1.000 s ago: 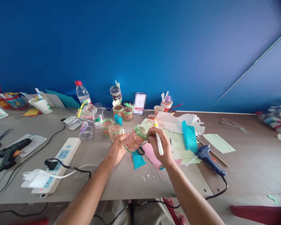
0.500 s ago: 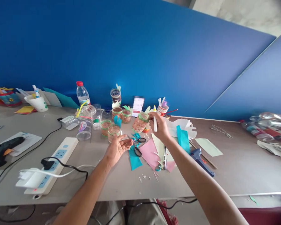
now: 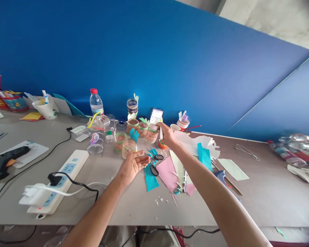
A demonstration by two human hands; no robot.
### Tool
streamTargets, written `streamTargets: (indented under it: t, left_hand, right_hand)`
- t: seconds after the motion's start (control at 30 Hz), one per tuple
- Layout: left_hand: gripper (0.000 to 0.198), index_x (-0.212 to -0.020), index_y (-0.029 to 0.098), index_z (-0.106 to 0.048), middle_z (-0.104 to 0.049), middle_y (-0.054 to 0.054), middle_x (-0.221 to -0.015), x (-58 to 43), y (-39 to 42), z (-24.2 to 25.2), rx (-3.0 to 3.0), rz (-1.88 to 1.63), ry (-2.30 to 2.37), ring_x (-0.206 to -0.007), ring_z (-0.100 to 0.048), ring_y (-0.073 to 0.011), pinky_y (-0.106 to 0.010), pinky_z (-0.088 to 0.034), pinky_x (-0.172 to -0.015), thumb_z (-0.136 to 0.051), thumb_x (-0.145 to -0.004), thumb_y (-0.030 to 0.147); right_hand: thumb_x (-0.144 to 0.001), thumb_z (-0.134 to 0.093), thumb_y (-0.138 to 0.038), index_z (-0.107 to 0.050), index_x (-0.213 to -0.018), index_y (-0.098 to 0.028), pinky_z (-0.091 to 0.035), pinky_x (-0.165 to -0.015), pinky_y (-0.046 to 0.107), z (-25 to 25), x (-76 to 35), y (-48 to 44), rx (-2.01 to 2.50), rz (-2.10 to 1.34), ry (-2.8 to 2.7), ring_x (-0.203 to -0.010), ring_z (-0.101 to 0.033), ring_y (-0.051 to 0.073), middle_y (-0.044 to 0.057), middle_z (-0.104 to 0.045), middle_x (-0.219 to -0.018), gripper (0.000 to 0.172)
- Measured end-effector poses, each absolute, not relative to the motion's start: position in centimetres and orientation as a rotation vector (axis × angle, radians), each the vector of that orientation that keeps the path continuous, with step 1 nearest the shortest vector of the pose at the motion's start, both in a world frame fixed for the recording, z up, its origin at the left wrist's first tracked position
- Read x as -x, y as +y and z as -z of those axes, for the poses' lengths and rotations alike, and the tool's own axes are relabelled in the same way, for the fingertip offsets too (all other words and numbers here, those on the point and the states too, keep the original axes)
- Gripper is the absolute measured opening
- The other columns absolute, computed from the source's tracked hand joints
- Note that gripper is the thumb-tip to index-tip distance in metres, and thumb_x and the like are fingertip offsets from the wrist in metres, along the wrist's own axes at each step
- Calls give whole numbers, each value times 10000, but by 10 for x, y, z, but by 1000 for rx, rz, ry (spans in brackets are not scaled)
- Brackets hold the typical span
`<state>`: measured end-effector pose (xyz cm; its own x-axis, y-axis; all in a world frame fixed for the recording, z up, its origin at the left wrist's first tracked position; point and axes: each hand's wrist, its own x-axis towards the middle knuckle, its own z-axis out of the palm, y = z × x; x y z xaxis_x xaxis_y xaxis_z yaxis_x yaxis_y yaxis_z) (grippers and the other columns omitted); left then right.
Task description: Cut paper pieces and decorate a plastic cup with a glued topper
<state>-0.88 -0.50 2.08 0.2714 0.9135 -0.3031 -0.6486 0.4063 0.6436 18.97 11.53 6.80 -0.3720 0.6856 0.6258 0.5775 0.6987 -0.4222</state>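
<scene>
My right hand [image 3: 167,134] is closed around a slim white tube [image 3: 161,133] with a yellow tip. Its fingertips are at the rim of a twine-wrapped jar [image 3: 151,134] with a green band; whether they grip the rim I cannot tell. My left hand [image 3: 134,166] is palm up, fingers apart and holding nothing, just in front of a clear wrapped jar [image 3: 129,147] with a blue paper leaf [image 3: 134,134]. Black-handled scissors [image 3: 154,164] lie beside its fingertips, among blue paper strips [image 3: 151,179] and pink paper [image 3: 167,171].
A white power strip [image 3: 71,168] and black glue gun [image 3: 9,161] lie left. Several decorated jars [image 3: 132,125], a water bottle [image 3: 95,103] and a phone [image 3: 156,116] stand toward the blue partition [image 3: 144,51]. A blue glue gun [image 3: 221,176] lies beside my right forearm.
My right hand has moved left and slightly away from me with the white tube. The twine-wrapped jar, tilted before, now stands upright. My left hand keeps its palm-up pose.
</scene>
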Motion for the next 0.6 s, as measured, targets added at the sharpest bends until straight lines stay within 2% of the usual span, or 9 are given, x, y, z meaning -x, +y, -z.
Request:
streamTargets:
  t: [0.13, 0.3, 0.47, 0.6]
  left_hand:
    - [567, -1035, 88, -609, -728, -189, -904, 10, -3, -17, -438, -1098, 676, -846, -712, -253, -389, -492, -848, -240, -972, 514]
    - [582, -1023, 74, -628, -728, -196, -904, 9, -3, -14, -449, -1086, 657, -854, -710, -253, -392, -489, -877, -246, -972, 509]
    - [535, -1009, 81, -638, -727, -194, -909, 9, -4, -12, -463, -1085, 637, -868, -704, -258, -401, -486, -890, -350, -950, 528]
    - [551, -1019, 74, -624, -725, -197, -927, 9, -3, -10, -484, -1078, 637, -874, -705, -256, -393, -484, -896, -356, -941, 550]
  right_hand:
    - [-699, -520, -153, -570, -1103, -167, -473, -714, 325, -58, -190, 115, 961, -163, -2103, -856, -620, 243, 113, -663, -1009, 408]
    - [-714, -501, -138, -572, -1101, -182, -470, -712, 322, -57, -194, 113, 988, -158, -2060, -835, -617, 235, 95, -661, -972, 396]
    - [-754, -482, -156, -571, -1066, -204, -458, -700, 306, -89, -194, 120, 959, -95, -2004, -770, -584, 202, 66, -640, -896, 328]
    - [-770, -476, -176, -566, -1046, -205, -449, -688, 296, -116, -184, 138, 930, -61, -1975, -735, -565, 187, 53, -624, -858, 292]
